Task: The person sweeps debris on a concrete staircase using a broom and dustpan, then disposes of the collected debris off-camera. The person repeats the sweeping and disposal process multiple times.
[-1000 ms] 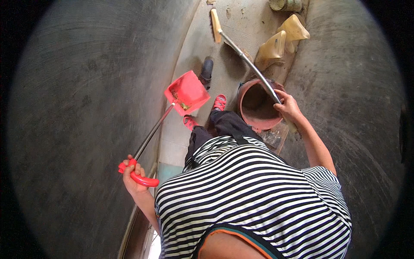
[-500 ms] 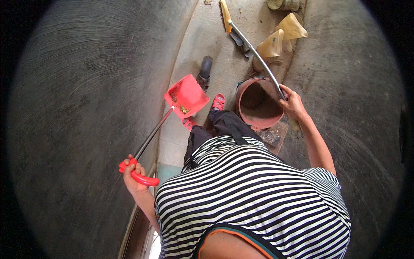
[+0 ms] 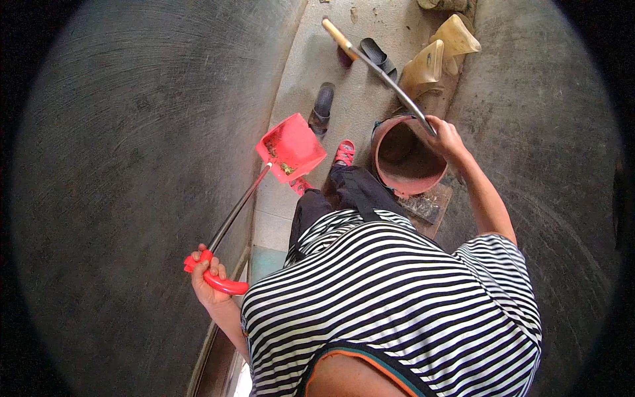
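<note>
While the red dustpan (image 3: 297, 140), just beside the left shoe (image 3: 301, 186), is gripped by its handle in the left hand (image 3: 209, 282), the broom (image 3: 409, 103) is held by its pole in the closed right hand (image 3: 448, 141), near the bucket (image 3: 413, 186). As scraps (image 3: 286, 169) lie toward the dustpan's handle end, that end is best held low and steady so nothing is spilled; whether the broom touches the floor (image 3: 297, 83) cannot be told.

The pole (image 3: 399, 91) seems shiny metal, the dustpan (image 3: 296, 140) plastic.
</note>
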A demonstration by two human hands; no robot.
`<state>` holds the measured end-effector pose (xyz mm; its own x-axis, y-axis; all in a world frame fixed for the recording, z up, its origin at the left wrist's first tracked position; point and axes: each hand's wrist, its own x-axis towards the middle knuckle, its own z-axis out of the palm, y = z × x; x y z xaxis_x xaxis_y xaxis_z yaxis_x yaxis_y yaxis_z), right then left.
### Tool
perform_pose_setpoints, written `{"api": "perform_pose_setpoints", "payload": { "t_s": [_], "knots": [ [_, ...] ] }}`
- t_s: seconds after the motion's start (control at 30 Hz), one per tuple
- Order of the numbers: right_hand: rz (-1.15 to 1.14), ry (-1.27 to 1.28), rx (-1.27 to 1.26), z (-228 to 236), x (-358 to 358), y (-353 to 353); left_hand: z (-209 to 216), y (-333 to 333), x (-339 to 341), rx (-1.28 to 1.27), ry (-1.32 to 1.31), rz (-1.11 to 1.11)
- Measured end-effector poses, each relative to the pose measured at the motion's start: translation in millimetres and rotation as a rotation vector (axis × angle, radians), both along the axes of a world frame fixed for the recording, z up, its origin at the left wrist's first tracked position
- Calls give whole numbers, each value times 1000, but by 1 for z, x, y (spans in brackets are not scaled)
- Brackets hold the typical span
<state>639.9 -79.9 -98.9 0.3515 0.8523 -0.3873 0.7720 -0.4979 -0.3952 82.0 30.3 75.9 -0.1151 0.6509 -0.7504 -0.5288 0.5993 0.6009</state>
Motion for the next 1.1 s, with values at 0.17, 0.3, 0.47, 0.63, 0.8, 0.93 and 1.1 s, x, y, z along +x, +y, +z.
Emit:
{"api": "perform_pose_setpoints", "payload": {
  "t_s": [0.17, 0.3, 0.47, 0.63, 0.8, 0.93, 1.1],
  "knots": [
    [-162, -10, -111, 8, -10, 5, 8, 9, 17, 39, -11, -46],
    [-392, 555, -157, 28, -19, 4, 22, 28, 48, 54, -6, -44],
    [-512, 937, -250, 32, -19, -3, 35, 36, 76, 98, -48, -85],
    [-430, 643, -251, 19, 5, 10, 47, 56, 115, 134, -83, -154],
    [-256, 42, -85, 10, 21, -6, 52, 84, 165, 171, -124, -237],
    [-426, 97, -118, 11, 28, -24, 44, 116, 194, 198, -181, -308],
    [-499, 3, -178, 21, 34, 9, 23, 185, 249, 212, -231, -413]
  ]
}}
